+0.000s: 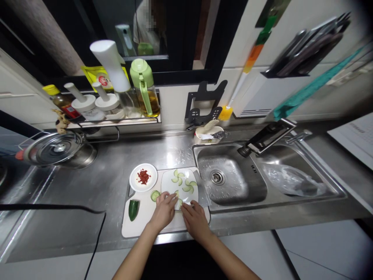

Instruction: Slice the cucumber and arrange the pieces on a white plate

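Observation:
A white square plate (170, 179) rests on the light cutting board (145, 217), bearing cucumber slices (190, 186) laid in curved pinwheel groups. At the plate's near left edge, my left hand (163, 213) is closed, its fingertips on a pale cucumber slice (176, 193). From the right, my right hand (196, 221) pinches at another slice (179, 203) near the plate's front edge; the fingers partly cover it. A round cucumber slice (155, 195) lies just beyond my left hand. Farther left on the board is a dark green cucumber piece (133, 210).
A round white plate (134, 185) with chopped red bits overlaps the board's back left corner. The steel sink (233, 175) with its faucet (262, 140) adjoins on the right. At the left stands a lidded pot (84, 155); a bottle rack (122, 121) is behind. A black cable (97, 241) crosses the counter.

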Tool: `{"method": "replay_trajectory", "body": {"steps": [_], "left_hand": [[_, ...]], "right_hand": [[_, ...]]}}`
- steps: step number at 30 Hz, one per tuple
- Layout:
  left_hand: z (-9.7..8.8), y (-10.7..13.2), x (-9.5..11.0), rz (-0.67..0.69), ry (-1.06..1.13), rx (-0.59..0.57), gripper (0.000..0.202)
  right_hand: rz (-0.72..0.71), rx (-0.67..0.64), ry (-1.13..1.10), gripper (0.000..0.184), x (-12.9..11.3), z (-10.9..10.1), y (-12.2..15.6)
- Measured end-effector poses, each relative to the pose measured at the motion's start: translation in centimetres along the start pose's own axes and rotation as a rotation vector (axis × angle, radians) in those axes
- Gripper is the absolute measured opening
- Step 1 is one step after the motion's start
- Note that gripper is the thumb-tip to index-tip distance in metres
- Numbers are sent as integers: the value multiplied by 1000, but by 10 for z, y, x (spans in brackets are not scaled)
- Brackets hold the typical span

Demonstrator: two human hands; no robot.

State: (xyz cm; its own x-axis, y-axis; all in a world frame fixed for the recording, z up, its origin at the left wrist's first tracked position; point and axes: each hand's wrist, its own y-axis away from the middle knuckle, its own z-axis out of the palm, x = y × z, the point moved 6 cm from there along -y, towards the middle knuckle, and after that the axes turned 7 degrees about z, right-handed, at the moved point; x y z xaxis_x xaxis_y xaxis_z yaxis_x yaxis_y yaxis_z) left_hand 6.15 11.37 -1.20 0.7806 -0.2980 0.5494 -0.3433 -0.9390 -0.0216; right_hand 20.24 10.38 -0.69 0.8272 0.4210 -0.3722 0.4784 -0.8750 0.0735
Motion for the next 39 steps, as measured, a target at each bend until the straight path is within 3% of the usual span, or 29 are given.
{"method": "replay_trajectory", "body": {"steps": [10, 22, 27, 34, 39], "left_hand": [[2, 0, -1, 5, -8, 4, 49], [3, 0, -1, 8, -21, -7, 50], [-6, 1, -1, 2, -10, 62, 50], [-34, 27, -39, -277, 15, 380, 32], [-34, 52, -60, -477, 0, 457, 29]], "right_hand": [[-19, -77, 61, 38, -3, -5, -4], [-35, -34, 109, 31, 0, 0, -4], [-35, 1, 83, 33, 1, -2, -4], [42, 90, -14, 25, 13, -13, -3], [31, 118, -71, 20, 10, -17, -3]]}}
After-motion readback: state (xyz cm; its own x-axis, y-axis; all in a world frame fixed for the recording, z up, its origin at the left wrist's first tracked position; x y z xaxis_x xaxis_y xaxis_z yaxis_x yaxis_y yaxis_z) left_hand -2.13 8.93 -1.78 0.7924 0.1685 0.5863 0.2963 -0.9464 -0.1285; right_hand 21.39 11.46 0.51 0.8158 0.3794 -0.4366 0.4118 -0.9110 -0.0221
